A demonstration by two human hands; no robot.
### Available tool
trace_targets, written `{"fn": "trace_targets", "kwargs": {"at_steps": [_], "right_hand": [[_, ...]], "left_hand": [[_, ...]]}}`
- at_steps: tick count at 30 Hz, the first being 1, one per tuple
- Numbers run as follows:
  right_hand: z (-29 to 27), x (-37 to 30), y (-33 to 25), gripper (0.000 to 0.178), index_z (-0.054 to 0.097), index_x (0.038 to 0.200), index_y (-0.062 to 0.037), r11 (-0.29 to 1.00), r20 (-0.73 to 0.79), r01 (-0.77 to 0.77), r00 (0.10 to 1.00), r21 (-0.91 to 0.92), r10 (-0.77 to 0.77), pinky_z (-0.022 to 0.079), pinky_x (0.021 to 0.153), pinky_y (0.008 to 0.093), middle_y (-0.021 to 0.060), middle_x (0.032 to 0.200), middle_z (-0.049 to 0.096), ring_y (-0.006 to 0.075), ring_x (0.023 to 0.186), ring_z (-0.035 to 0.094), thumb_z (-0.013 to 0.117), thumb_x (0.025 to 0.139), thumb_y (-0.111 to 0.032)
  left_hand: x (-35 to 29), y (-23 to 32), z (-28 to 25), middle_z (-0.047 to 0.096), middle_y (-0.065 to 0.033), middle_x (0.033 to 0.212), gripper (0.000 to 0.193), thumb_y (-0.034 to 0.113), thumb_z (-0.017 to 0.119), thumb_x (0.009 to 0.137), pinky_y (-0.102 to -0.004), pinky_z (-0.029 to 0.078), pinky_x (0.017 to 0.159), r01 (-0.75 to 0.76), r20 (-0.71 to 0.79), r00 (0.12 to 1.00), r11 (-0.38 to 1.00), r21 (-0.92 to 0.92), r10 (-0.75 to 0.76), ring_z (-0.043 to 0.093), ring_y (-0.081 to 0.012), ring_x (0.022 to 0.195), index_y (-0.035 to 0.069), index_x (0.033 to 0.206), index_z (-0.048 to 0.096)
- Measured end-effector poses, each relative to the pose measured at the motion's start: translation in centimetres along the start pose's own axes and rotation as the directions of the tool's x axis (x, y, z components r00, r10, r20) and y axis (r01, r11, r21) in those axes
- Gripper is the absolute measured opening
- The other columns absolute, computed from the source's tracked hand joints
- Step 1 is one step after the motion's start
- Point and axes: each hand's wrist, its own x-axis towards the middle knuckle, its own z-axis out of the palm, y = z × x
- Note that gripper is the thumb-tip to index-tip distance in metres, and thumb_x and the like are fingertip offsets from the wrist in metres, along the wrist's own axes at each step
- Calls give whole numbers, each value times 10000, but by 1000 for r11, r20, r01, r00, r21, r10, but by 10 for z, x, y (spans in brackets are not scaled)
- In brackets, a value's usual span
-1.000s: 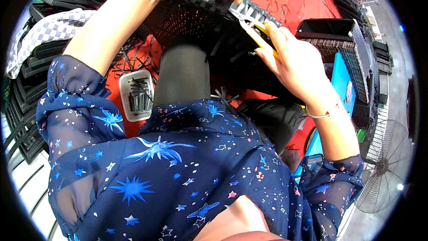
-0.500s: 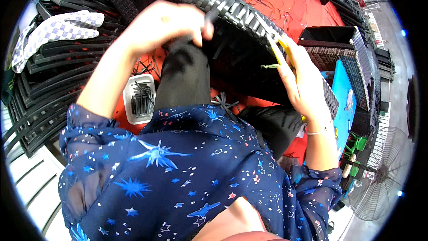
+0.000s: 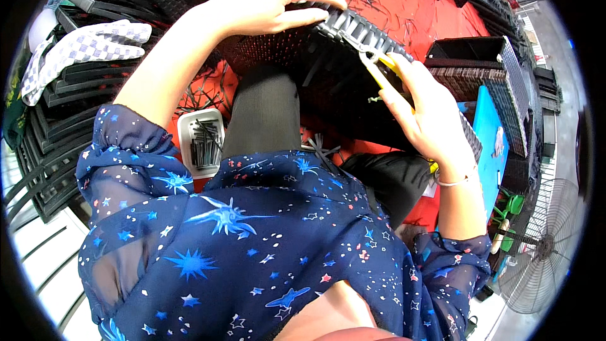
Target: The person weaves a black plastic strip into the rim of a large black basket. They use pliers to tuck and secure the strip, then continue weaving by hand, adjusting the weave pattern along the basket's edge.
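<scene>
Yellow-handled pliers [image 3: 368, 55], one pair, at the rim of one black woven basket [image 3: 361, 29], on its person-side edge, right of the rim's middle. One right hand [image 3: 421, 104] wraps the handles, fingers part-curled; handles slightly spread. One left hand [image 3: 278, 3] lies palm-down over the rim, fingers loosely bent, thumb apart; cannot tell whether a strip is pinched.

Also counted: one white tray [image 3: 184, 139], near the left edge of the person's lap, holding black strips [image 3: 205, 145], overlapping, too many to count; one checkered cloth [image 3: 82, 53] on stacked dark frames [image 3: 63, 107]; one wire fan [image 3: 543, 246].

Against half a second earlier: left hand has risen from above the knee to the rim; pliers' tip sits farther left along the rim.

Pliers' long axis runs diagonally: tip away from the person and leftward, toward the left hand; handles back toward the right palm.
</scene>
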Motion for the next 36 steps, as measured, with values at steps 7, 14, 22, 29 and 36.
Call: {"fn": "trace_targets", "kwargs": {"at_steps": [7,14,22,29,36], "right_hand": [[-13,0,-11,520,561,1362,-5,1000,90,-25,996,-10,26,536,801,434,208,1072,635,394,913,666,696,946,-286],[-5,11,-20,514,608,1290,-27,990,-35,44,998,-137,-49,554,671,402,161,993,644,343,775,685,722,926,-372],[-17,18,-25,583,568,1380,-14,975,96,42,995,-218,-21,525,685,403,161,1016,621,346,775,652,726,925,-343],[-28,31,-24,582,570,1344,-54,913,135,186,980,-362,-146,539,626,383,118,938,615,293,724,670,729,904,-400],[-27,33,-12,589,572,1364,-48,922,186,260,959,-287,-213,529,646,389,125,955,610,300,735,664,707,922,-411]], "left_hand": [[-15,-10,17,685,-138,1205,199,100,705,897,-411,528,974,-104,-117,988,995,-3,103,663,-324,1112,56,1089,741],[-28,-3,20,690,-135,1255,220,67,697,923,-405,533,1010,-28,-142,989,999,25,31,671,-318,1162,38,1139,725],[-36,-2,25,714,-134,1208,239,0,732,827,-394,564,988,-70,-233,970,997,26,74,701,-310,1126,26,1064,745],[-38,1,26,724,-132,1150,232,-14,733,801,-409,572,982,-97,-270,958,995,8,96,701,-321,1129,17,1031,749],[-41,7,25,701,-127,1029,206,-46,685,750,-428,569,976,-93,-273,960,993,-78,69,703,-344,1098,-1,948,722]]}}
